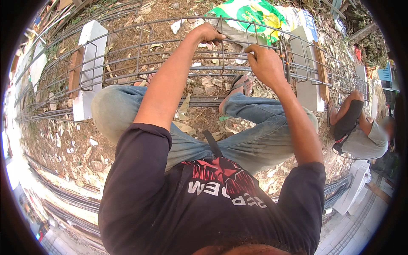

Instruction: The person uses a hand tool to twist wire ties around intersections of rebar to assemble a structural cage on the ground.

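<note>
A long cage of steel rebar [159,54], made of lengthwise bars with square stirrups, runs left to right in front of me. My left hand [208,34] is closed at its far upper part, fingers curled round the steel beside a stirrup [222,57]. To its right, over the bars, my right hand [266,63] is closed, with thumb and forefinger pinched together. Whatever sits in that pinch is too small to make out. The two hands are a short gap apart.
White blocks [90,63] [307,70] with wooden pieces [75,70] bear the cage on both sides. A green, white and yellow sack [255,19] lies beyond it. Another person [365,136] squats at the right. Loose bars lie behind me; leaves and rubble litter the ground.
</note>
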Tool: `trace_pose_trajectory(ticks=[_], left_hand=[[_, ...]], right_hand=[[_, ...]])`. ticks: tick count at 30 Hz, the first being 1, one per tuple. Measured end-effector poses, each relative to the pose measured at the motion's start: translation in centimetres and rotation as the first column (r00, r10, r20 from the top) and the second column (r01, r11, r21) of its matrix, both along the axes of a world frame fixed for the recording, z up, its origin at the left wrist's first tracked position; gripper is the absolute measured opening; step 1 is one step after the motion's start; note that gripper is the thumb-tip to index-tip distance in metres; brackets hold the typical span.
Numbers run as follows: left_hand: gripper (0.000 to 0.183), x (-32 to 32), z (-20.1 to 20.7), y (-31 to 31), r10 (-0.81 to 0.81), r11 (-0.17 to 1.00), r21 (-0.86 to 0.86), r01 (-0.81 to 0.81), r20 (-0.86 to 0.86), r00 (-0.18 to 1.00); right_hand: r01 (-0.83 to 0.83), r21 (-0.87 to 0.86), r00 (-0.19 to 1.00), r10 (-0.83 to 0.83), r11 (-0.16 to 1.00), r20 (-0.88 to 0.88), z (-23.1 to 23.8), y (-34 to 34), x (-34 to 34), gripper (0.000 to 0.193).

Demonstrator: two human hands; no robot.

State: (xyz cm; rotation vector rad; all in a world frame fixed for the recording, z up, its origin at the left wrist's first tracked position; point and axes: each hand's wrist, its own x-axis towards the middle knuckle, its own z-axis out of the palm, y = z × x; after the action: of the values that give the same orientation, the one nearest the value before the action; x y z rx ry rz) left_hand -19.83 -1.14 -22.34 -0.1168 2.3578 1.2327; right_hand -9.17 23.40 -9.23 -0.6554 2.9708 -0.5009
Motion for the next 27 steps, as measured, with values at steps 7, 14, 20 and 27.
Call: trace_pose_trajectory(ticks=[7, 14, 20, 27], left_hand=[[0.057, -0.5, 0.7, -0.5, 0.029, 0.996, -0.087, -0.025, 0.048, 0.998], [0.043, 0.1, 1.7, -0.1, -0.003, 1.000, -0.013, 0.006, 0.193, 0.981], [0.043, 0.1, -0.6, 0.2, 0.097, 0.995, -0.013, -0.096, 0.120, 0.988], [0.036, 3.0, 0.3, 1.8, 0.269, 0.949, -0.132, -0.288, -0.144, 0.952]], right_hand=[[0.015, 0.124, 0.990, 0.003, 0.992, -0.138, -5.2, -5.4, -0.1, 0.028], [0.097, 0.040, 0.977, -0.087, 0.994, -0.197, -7.5, -7.4, -1.3, 0.024], [0.073, 0.062, 0.977, -0.059, 0.995, -0.206, -7.8, -5.8, -1.9, 0.016], [-0.001, 0.115, 0.974, 0.027, 0.993, -0.224, -7.3, -4.8, -5.9, 0.012]])
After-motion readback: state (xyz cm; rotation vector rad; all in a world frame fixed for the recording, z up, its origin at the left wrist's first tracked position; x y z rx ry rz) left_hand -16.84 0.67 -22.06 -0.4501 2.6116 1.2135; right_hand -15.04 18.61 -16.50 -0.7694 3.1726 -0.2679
